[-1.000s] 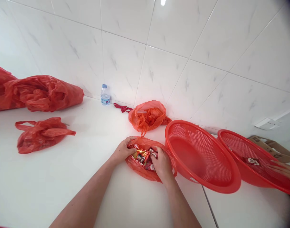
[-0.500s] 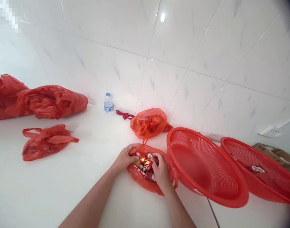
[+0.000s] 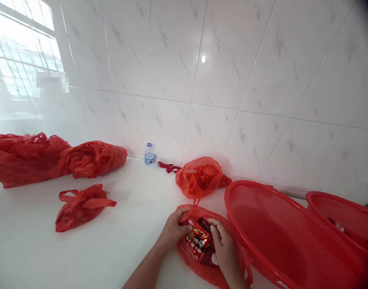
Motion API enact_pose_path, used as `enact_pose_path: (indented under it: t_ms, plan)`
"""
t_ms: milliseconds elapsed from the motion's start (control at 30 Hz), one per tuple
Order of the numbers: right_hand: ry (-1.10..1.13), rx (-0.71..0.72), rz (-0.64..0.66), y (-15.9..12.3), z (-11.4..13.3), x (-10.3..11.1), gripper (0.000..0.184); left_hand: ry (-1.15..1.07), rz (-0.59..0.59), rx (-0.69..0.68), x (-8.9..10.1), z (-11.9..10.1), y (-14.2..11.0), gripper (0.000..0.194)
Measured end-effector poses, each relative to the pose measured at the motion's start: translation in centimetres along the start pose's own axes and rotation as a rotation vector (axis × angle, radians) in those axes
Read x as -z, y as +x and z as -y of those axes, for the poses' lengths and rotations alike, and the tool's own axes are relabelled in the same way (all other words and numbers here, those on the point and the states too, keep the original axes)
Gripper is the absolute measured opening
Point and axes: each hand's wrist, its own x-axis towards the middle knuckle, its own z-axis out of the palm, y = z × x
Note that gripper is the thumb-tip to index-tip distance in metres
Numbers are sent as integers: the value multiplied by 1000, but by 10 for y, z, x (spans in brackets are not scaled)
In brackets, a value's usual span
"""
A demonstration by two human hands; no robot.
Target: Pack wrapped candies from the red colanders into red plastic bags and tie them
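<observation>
A red plastic bag (image 3: 202,271) lies open on the white counter near the bottom middle. It holds several wrapped sweets (image 3: 199,240) in red and gold foil. My left hand (image 3: 173,230) grips the bag's left rim with curled fingers. My right hand (image 3: 224,251) is closed on the bag's right side, its fingers resting on the sweets. A large red perforated basket (image 3: 262,224) stands right beside the bag, tilted toward me.
A second red basket (image 3: 337,208) with a small packet inside sits at the far right. More red bags lie around: one knotted (image 3: 199,176) behind my hands, one flat (image 3: 81,204) at the left, big ones (image 3: 51,158) by the wall. A small water bottle (image 3: 148,154) stands against the tiles.
The view has tilted upward, so everything sits lower in the picture. My hands stay on the open bag; the right one has shifted a little over the sweets.
</observation>
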Motion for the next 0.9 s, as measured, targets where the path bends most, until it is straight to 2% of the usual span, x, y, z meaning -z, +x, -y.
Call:
enact_pose_path:
  t_ms: [100,200,300,467,667,900]
  plan:
    - [26,8,89,-5,9,1,34,43,-24,17,0,0,0,44]
    - [-54,-17,132,-7,15,-2,38,47,-27,21,1,1,0,41]
    - [-135,-35,113,-6,18,-6,38,32,-31,3,0,-1,1,41]
    - [-116,-15,98,-5,18,-6,35,6,-38,7,0,-9,0,48]
    - [-123,111,-62,-3,17,-2,35,-81,-118,12,6,-12,0,54]
    - [-17,38,-14,-3,22,9,36,-121,-114,10,8,-11,1,52]
